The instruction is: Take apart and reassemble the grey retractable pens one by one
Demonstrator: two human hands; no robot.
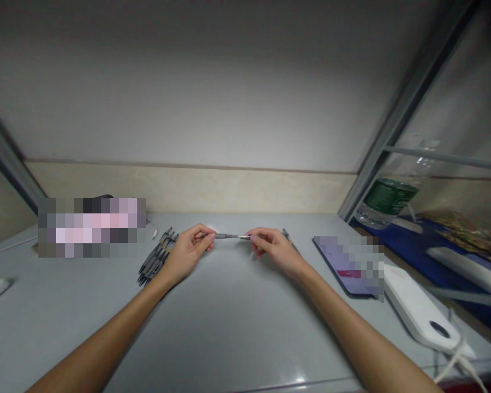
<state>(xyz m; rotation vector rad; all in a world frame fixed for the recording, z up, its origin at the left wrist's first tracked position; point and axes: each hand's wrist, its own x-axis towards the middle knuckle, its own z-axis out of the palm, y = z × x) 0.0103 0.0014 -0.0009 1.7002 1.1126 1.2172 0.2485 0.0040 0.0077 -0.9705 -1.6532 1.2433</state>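
Note:
A slim pen (229, 236) is held level above the grey table, between both hands. My left hand (194, 245) pinches its grey left part between thumb and fingers. At its right end, the fingertips of my right hand (270, 245) are closed on it. Several dark grey pens (157, 256) lie in a pile on the table, just left of my left hand. Beyond my right hand, another dark pen or pens (288, 239) lie partly hidden behind it.
The grey table (229, 327) carries a phone (339, 267) and a white device (419, 308) with a cord at the right. A bottle (393, 194) leans beyond the metal frame. Blurred-out items (92, 226) and a white cable (154, 229) lie at the left.

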